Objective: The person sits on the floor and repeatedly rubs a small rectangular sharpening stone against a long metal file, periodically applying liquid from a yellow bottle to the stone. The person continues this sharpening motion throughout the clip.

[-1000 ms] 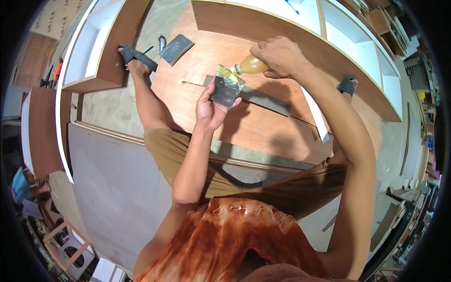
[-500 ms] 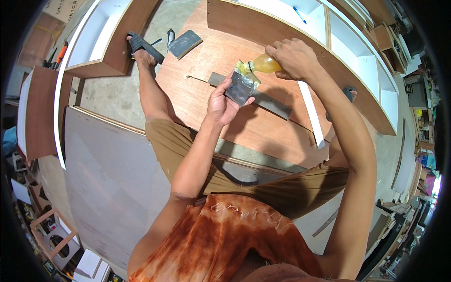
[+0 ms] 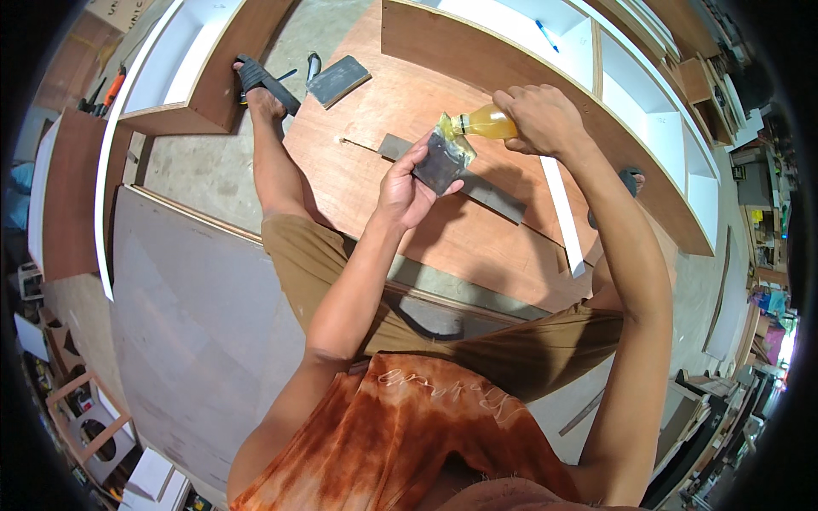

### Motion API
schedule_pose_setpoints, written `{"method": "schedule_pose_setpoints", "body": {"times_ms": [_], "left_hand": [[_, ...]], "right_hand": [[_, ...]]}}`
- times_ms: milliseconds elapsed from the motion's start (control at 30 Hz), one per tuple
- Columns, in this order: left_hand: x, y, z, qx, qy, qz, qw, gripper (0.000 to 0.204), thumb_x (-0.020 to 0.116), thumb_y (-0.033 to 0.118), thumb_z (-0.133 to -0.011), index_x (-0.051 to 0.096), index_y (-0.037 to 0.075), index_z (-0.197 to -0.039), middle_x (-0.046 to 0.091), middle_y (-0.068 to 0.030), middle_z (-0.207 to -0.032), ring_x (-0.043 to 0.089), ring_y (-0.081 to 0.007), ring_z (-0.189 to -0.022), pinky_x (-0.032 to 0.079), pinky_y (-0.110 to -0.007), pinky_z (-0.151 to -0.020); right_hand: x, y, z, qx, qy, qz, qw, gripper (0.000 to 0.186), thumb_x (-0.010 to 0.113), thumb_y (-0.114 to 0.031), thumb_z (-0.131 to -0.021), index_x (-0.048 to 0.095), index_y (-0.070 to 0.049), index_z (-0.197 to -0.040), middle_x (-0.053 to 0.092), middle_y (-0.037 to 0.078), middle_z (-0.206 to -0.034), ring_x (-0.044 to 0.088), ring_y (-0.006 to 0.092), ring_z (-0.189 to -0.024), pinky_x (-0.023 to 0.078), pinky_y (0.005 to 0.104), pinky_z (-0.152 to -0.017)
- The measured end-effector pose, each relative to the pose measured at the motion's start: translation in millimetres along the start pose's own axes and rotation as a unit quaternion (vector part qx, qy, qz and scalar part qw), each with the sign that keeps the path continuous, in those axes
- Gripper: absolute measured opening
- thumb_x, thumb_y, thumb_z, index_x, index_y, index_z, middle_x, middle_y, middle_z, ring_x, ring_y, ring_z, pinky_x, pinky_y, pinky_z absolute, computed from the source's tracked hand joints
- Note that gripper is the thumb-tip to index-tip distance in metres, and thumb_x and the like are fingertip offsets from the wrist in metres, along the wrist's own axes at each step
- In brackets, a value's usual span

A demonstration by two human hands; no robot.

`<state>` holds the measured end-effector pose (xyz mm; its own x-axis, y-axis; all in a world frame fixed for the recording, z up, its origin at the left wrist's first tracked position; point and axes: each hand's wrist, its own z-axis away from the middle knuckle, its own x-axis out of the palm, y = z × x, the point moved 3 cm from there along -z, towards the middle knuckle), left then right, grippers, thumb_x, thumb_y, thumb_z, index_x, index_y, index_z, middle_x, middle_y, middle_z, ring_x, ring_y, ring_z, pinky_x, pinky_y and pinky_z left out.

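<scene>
My left hand [image 3: 402, 194] grips a small dark grey square piece [image 3: 438, 167] between thumb and fingers. Yellowish, glue-like stuff [image 3: 456, 140] coats its upper edge; whether the piece is hollow, I cannot tell. My right hand [image 3: 538, 119] is closed around the base of a clear bottle [image 3: 489, 123] with yellow contents. The bottle is tipped to the left, its dark-ringed neck against or just over the coated edge. Beneath my hands a long grey strip [image 3: 494, 200] lies across a reddish-brown wooden board [image 3: 341, 192].
A shelf unit [image 3: 503, 64] with white compartments runs along the far right, a blue pen [image 3: 547, 36] inside. Another cabinet [image 3: 183, 115] stands at the left. A dark rectangular block [image 3: 338, 82], a thin stick [image 3: 358, 145] and a white strip [image 3: 562, 217] lie on the board.
Both hands have shifted slightly to the right in the picture. The bottle sits a little lower, and more of its neck shows at the coated edge.
</scene>
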<state>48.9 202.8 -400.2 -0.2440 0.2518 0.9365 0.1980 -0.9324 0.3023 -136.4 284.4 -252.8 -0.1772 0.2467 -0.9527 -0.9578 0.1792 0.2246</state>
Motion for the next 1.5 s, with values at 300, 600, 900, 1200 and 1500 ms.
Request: {"method": "schedule_pose_setpoints", "body": {"times_ms": [300,600,900,1200,1500], "left_hand": [[2,3,-2,0.002,-0.002,-0.015,1.0,0.052,0.05,0.025,-0.103,0.043,0.011,-0.153,0.061,-0.0072,-0.137,0.066,-0.0217,-0.117,0.061,-0.049,-0.087],[-8,2,-8,-0.003,-0.015,-0.05,0.999,0.055,0.051,0.027,-0.103,0.039,0.01,-0.154,0.056,-0.0099,-0.144,0.06,-0.0282,-0.126,0.055,-0.057,-0.097],[-8,6,-6,0.022,0.047,-0.185,0.981,0.049,0.056,0.02,-0.101,0.051,0.01,-0.148,0.063,-0.0047,-0.129,0.061,-0.0137,-0.105,0.059,-0.035,-0.083],[3,52,-18,0.095,-0.073,-0.571,0.812,0.043,0.057,0.017,-0.096,0.064,0.006,-0.137,0.063,-0.0133,-0.138,0.055,-0.0241,-0.128,0.043,-0.034,-0.108],[-21,60,0,0.024,-0.047,-0.055,0.997,0.051,0.053,0.026,-0.1,0.05,0.009,-0.147,0.053,-0.0164,-0.149,0.051,-0.0396,-0.136,0.042,-0.068,-0.107]], "right_hand": [[5,1,2,0.022,0.01,-0.023,0.999,0.047,0.081,-0.027,-0.069,0.056,-0.008,-0.104,0.067,0.013,-0.095,0.068,0.0333,-0.094,0.054,0.0454,-0.081],[13,7,5,0.029,0.012,-0.042,0.999,0.042,0.077,-0.027,-0.069,0.055,-0.009,-0.101,0.067,0.013,-0.092,0.068,0.036,-0.089,0.054,0.0479,-0.076],[24,7,7,0.044,0.039,-0.102,0.993,0.045,0.078,-0.028,-0.066,0.058,-0.01,-0.101,0.07,0.014,-0.096,0.067,0.0384,-0.092,0.054,0.049,-0.078],[115,6,10,0.174,0.153,-0.407,0.883,0.057,0.08,-0.037,-0.072,0.067,-0.008,-0.119,0.072,0.018,-0.094,0.071,0.0329,-0.091,0.054,0.0405,-0.084],[271,38,-38,0.33,0.355,-0.531,0.696,0.075,0.087,-0.044,-0.077,0.059,-0.001,-0.131,0.068,0.018,-0.119,0.066,0.0273,-0.11,0.051,0.042,-0.097]]}}
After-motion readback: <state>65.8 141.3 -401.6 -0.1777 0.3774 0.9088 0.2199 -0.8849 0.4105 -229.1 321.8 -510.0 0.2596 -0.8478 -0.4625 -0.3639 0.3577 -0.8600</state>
